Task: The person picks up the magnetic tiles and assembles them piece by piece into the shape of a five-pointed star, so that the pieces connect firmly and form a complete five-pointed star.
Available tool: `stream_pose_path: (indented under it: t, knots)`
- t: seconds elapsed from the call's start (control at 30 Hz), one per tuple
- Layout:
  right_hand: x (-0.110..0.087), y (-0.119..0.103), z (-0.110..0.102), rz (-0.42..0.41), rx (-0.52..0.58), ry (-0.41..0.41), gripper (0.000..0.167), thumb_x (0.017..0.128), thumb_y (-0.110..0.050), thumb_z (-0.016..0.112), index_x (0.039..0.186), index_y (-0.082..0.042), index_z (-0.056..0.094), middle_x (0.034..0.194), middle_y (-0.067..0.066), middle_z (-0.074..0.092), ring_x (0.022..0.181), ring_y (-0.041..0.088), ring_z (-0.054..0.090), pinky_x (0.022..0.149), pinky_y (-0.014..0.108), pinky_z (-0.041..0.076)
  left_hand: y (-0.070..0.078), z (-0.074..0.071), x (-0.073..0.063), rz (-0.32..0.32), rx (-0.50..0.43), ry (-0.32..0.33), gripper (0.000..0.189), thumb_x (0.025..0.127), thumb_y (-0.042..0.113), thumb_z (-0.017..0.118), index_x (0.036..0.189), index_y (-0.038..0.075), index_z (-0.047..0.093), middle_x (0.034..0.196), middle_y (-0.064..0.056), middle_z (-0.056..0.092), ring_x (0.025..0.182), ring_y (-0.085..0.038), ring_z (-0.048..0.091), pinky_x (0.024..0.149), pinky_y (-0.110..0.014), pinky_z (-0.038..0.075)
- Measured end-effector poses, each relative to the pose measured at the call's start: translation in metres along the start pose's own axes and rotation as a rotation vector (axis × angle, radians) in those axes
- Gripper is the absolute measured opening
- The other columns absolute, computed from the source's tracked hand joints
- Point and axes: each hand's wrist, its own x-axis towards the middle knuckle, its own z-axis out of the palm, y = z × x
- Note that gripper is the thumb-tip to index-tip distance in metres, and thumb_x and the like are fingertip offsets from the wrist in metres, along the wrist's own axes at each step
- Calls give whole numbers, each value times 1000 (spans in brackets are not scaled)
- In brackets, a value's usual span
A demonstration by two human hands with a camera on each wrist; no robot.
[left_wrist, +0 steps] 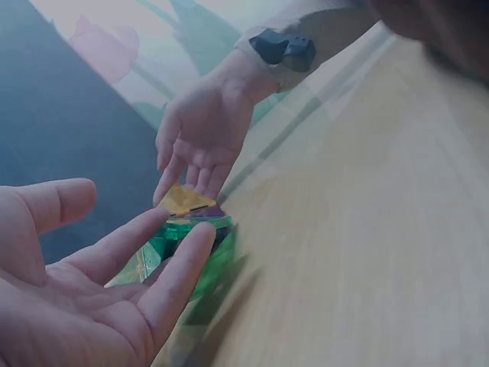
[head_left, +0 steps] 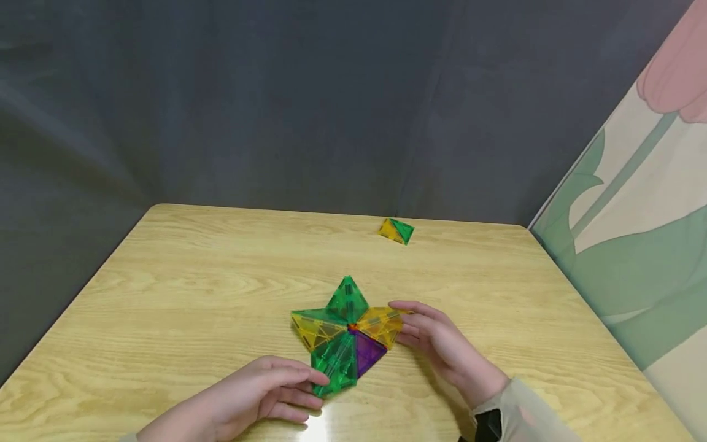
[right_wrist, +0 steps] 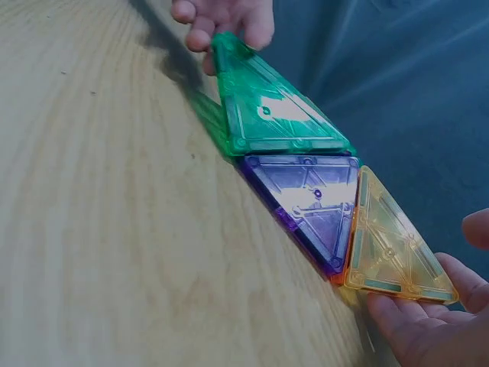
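A star-like cluster of translucent magnetic tiles lies before me in the head view. It has a green tile (head_left: pixel 347 301) at the far side, a yellow tile (head_left: pixel 315 331) at left, an orange-yellow tile (head_left: pixel 381 324) at right, a purple tile (head_left: pixel 368 353) and a near green tile (head_left: pixel 335 362). My left hand (head_left: pixel 276 390) touches the near green tile's outer corner with extended fingers, its thumb apart in the left wrist view. Over at the orange-yellow tile's outer end is my right hand (head_left: pixel 436 341); in the right wrist view its fingers support the edge, thumb away from it.
A small yellow and green tile pair (head_left: pixel 396 231) lies near the far edge of the wooden table (head_left: pixel 193 276). A dark curtain (head_left: pixel 276 110) hangs behind the table, and a flower-patterned cloth (head_left: pixel 635 245) stands on the right.
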Motion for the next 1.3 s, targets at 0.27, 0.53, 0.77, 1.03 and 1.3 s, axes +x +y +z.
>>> stream_pose_path:
  t: [0.27,0.53,0.77,1.03,1.3]
  knots:
    - [24,0,12,-14,-1,31,47,101,-11,49,142,11,41,138,24,47,113,29,57,102,42,45,17,-23,1,30,37,163,42,103,25,52,126,-10,60,116,-19,64,111,-33,63,93,-40,52]
    - [44,4,18,-25,24,17,46,101,-7,47,141,13,41,135,24,49,112,30,57,103,42,44,20,-36,4,46,54,221,41,102,23,53,126,-10,59,117,-19,62,111,-34,62,94,-41,52]
    - [47,3,9,-17,19,-14,52,100,-10,50,146,10,34,139,24,45,118,31,55,105,43,42,29,-48,-3,4,105,203,43,102,24,54,131,-7,58,120,-21,63,109,-33,63,90,-44,54]
    - [62,-33,-65,-38,-80,183,57,105,-13,39,152,10,16,152,31,23,136,38,36,113,46,32,126,-54,-11,170,499,262,45,105,28,50,129,-9,57,127,-21,62,117,-33,60,95,-42,51]
    - [133,-66,-113,10,-99,196,24,105,-11,38,106,10,49,96,20,54,94,29,50,114,52,26,197,-19,145,6,543,286,54,106,30,46,149,-3,38,143,-22,48,128,-31,51,108,-40,39]
